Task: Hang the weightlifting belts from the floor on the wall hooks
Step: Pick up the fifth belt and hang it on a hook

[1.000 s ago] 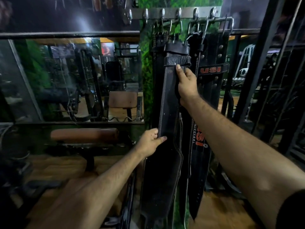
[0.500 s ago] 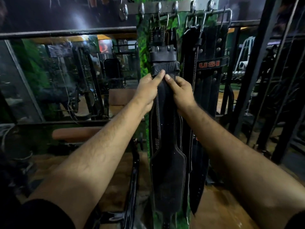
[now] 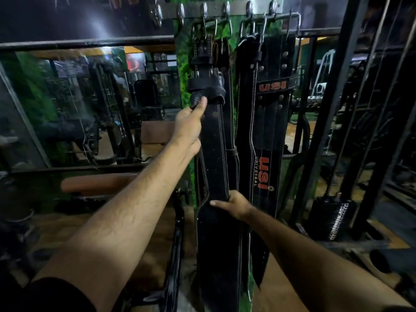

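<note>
A black leather weightlifting belt hangs by its buckle from a metal hook on the wall rail. My left hand grips its upper part just under the belt loop, thumb on the strap. My right hand pinches the belt's right edge lower down, where it widens. To the right hangs a second black belt with red USI lettering, and another dark belt shows behind the first one.
A large mirror fills the wall to the left, with a brown padded bench below it. Black machine uprights and a weight stack stand to the right. Empty hooks sit left on the rail.
My right hand has slid down from the belt's top to its wide middle section. My left hand has stayed near the top, just under the loop.
</note>
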The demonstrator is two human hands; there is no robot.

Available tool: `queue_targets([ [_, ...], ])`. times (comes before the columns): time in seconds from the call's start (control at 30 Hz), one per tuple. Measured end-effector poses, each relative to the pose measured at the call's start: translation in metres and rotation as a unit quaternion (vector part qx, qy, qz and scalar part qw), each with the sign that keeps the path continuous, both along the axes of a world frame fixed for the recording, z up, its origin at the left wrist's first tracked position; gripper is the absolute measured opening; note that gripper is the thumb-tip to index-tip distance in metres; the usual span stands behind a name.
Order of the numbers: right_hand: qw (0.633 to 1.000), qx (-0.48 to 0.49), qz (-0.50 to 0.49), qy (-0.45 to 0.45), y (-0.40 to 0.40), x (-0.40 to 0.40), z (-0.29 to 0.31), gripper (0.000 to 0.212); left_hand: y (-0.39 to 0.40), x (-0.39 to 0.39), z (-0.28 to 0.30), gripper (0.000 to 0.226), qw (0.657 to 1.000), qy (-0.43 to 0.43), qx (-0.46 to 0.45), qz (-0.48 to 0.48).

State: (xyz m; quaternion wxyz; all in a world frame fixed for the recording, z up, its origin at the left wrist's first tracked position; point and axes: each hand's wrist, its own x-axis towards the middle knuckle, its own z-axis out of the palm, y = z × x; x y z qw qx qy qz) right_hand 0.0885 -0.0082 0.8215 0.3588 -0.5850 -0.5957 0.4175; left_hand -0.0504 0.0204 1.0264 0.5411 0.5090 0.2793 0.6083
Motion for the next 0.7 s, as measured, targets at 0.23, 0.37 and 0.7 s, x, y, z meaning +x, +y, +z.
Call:
queue_targets([
  [0.23, 0.983, 0.169, 0.038, 0.055, 0.001, -0.024, 0.081, 0.030, 0.002, -0.012, 0.019, 0.023, 1.000, -0.004, 0.015, 0.010],
  [0.37, 0.989, 0.142, 0.000, 0.035, 0.003, -0.022, 0.061, 0.050, 0.006, -0.014, 0.010, 0.017, 1.000, 0.013, 0.017, 0.002],
  [0.7, 0.993, 0.055, 0.036, -0.100, -0.006, 0.001, 0.024, 0.031, 0.017, -0.021, 0.004, 0.072, 1.000, -0.030, 0.007, 0.005],
])
